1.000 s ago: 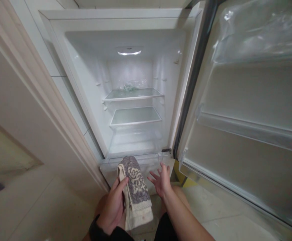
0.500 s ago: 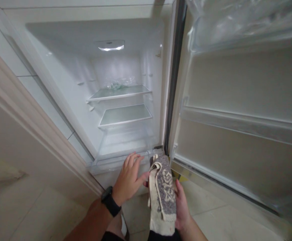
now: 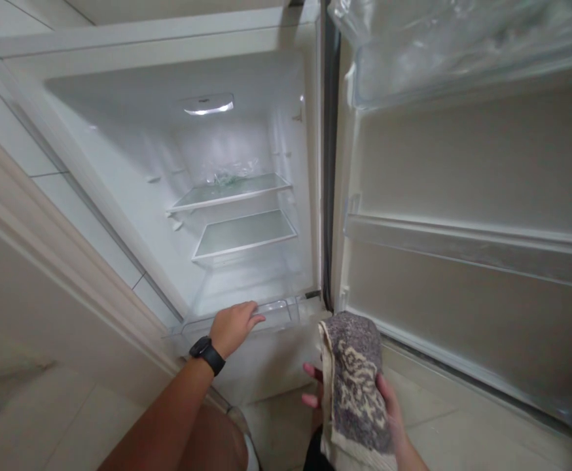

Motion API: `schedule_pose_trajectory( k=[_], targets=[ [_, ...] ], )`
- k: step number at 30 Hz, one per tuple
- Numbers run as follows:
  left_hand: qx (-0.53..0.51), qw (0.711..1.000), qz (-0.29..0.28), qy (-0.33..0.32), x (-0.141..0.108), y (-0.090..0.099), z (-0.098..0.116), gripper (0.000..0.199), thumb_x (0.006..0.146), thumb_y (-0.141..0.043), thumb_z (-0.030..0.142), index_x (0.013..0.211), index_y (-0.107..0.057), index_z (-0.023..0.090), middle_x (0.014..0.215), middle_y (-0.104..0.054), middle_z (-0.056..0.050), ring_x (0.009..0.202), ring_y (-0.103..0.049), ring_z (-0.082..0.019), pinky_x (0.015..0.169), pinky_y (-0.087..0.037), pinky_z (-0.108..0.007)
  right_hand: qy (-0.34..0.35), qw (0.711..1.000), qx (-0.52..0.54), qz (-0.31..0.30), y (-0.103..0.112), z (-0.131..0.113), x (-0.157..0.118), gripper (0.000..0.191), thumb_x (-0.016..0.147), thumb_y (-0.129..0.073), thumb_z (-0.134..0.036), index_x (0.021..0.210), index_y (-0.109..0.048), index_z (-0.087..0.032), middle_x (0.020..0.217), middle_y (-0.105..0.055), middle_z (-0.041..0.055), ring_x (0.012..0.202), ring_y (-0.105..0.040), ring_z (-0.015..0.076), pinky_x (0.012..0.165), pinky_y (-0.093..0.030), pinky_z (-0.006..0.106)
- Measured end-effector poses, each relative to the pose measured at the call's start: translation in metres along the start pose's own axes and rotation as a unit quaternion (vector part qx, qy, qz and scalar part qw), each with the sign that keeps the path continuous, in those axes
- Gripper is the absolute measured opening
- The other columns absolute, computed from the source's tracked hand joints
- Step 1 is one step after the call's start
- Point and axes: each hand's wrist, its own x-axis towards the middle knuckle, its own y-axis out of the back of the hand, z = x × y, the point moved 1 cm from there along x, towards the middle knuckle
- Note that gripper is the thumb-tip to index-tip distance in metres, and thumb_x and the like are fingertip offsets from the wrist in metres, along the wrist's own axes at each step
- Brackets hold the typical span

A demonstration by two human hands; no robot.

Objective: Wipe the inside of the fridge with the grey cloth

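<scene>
My left hand (image 3: 235,327), with a black watch on its wrist, is closed over the front edge of the clear drawer (image 3: 279,314) at the bottom of the open fridge. In my right hand (image 3: 389,405) lies a folded grey and cream patterned cloth (image 3: 357,379), held below the fridge's right side; the fingers show on both sides of it. Above the drawer are two glass shelves, the lower one (image 3: 247,234) bare and the upper one (image 3: 232,190) with crumpled clear plastic (image 3: 230,173) on it.
The fridge door (image 3: 463,163) stands wide open on the right, with a clear door rack (image 3: 463,245) across it and plastic wrapping at its top. A pale door frame (image 3: 70,242) runs along the left. Tiled floor (image 3: 413,366) and my legs show below.
My left hand has left the cloth's side and moved onto the drawer's front edge. My right hand has carried the cloth to the right. The camera view has shifted slightly.
</scene>
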Motion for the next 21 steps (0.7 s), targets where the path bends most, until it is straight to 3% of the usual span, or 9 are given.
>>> schedule_pose_trajectory(
  k=[3, 5, 8, 10, 13, 15, 17, 19, 21],
  targets=[
    [-0.029, 1.000, 0.010, 0.004, -0.012, 0.016, -0.006, 0.034, 0.104, -0.045, 0.056, 0.109, -0.060, 0.027, 0.108, -0.076, 0.000, 0.106, -0.071, -0.023, 0.078, -0.042, -0.031, -0.045, 0.998, 0.036, -0.005, -0.012, -0.003, 0.004, 0.107, 0.066, -0.056, -0.091, 0.144, -0.055, -0.017, 0.116, -0.079, 0.0180, 0.089, -0.077, 0.0281, 0.076, -0.061, 0.041],
    [-0.068, 0.997, 0.020, 0.015, -0.017, 0.027, -0.010, 0.032, 0.105, -0.045, 0.055, 0.108, -0.059, 0.027, 0.109, -0.075, 0.000, 0.105, -0.070, -0.022, 0.080, -0.041, -0.031, -0.031, 0.998, 0.016, 0.059, -0.016, -0.008, 0.009, 0.095, 0.074, -0.058, -0.080, 0.142, -0.057, -0.013, 0.107, -0.081, 0.0170, 0.080, -0.074, 0.0247, 0.074, -0.060, 0.039],
    [-0.114, 0.993, 0.028, 0.034, -0.020, 0.042, -0.014, 0.032, 0.105, -0.043, 0.055, 0.108, -0.059, 0.027, 0.110, -0.075, -0.001, 0.102, -0.069, -0.022, 0.080, -0.040, -0.030, 0.143, 0.959, -0.082, 0.232, -0.025, -0.020, 0.023, 0.072, 0.076, -0.070, -0.057, 0.140, -0.056, -0.027, 0.130, -0.074, 0.0103, 0.102, -0.071, 0.0250, 0.096, -0.058, 0.043],
    [-0.132, 0.990, 0.024, 0.039, -0.018, 0.050, -0.015, 0.033, 0.104, -0.042, 0.056, 0.108, -0.059, 0.028, 0.110, -0.075, -0.002, 0.101, -0.069, -0.022, 0.079, -0.041, -0.029, 0.306, 0.876, -0.219, 0.301, -0.040, -0.029, 0.041, 0.078, 0.075, -0.075, -0.053, 0.145, -0.049, -0.032, 0.144, -0.064, 0.0090, 0.121, -0.064, 0.0274, 0.112, -0.049, 0.049],
    [-0.147, 0.988, 0.018, 0.044, -0.014, 0.054, -0.015, 0.035, 0.103, -0.043, 0.057, 0.110, -0.061, 0.028, 0.107, -0.074, -0.002, 0.100, -0.069, -0.023, 0.080, -0.042, -0.030, 0.490, 0.668, -0.473, 0.300, -0.067, -0.032, 0.078, 0.092, 0.074, -0.078, -0.044, 0.154, -0.036, -0.025, 0.149, -0.053, 0.0163, 0.135, -0.054, 0.0322, 0.121, -0.040, 0.058],
    [-0.152, 0.987, 0.021, 0.049, -0.012, 0.055, -0.014, 0.034, 0.103, -0.043, 0.054, 0.111, -0.062, 0.028, 0.107, -0.075, -0.003, 0.102, -0.069, -0.024, 0.082, -0.043, -0.030, 0.498, 0.533, -0.635, 0.255, -0.081, -0.024, 0.103, 0.089, 0.078, -0.074, -0.033, 0.157, -0.034, -0.023, 0.141, -0.055, 0.0188, 0.128, -0.058, 0.0330, 0.111, -0.050, 0.058],
    [-0.164, 0.985, 0.022, 0.050, -0.010, 0.054, -0.013, 0.030, 0.104, -0.042, 0.046, 0.114, -0.064, 0.028, 0.110, -0.075, -0.004, 0.104, -0.069, -0.023, 0.084, -0.045, -0.030, 0.440, 0.429, -0.771, 0.166, -0.089, -0.013, 0.121, 0.083, 0.082, -0.067, -0.024, 0.158, -0.035, -0.029, 0.129, -0.062, 0.0165, 0.114, -0.063, 0.0313, 0.096, -0.059, 0.052],
    [-0.178, 0.983, 0.022, 0.045, -0.007, 0.053, -0.012, 0.029, 0.103, -0.040, 0.037, 0.116, -0.065, 0.028, 0.112, -0.076, -0.004, 0.107, -0.069, -0.022, 0.086, -0.046, -0.029, 0.396, 0.359, -0.840, 0.097, -0.091, -0.006, 0.130, 0.080, 0.084, -0.064, -0.021, 0.157, -0.036, -0.034, 0.121, -0.065, 0.0135, 0.105, -0.066, 0.0301, 0.087, -0.061, 0.047],
    [-0.182, 0.982, 0.022, 0.045, -0.004, 0.054, -0.010, 0.029, 0.102, -0.041, 0.037, 0.116, -0.066, 0.028, 0.112, -0.077, -0.004, 0.106, -0.070, -0.023, 0.086, -0.047, -0.029, 0.399, 0.348, -0.839, 0.122, -0.090, -0.005, 0.131, 0.077, 0.085, -0.065, -0.025, 0.157, -0.038, -0.033, 0.120, -0.066, 0.0134, 0.103, -0.067, 0.0300, 0.085, -0.062, 0.047]
  ],
)
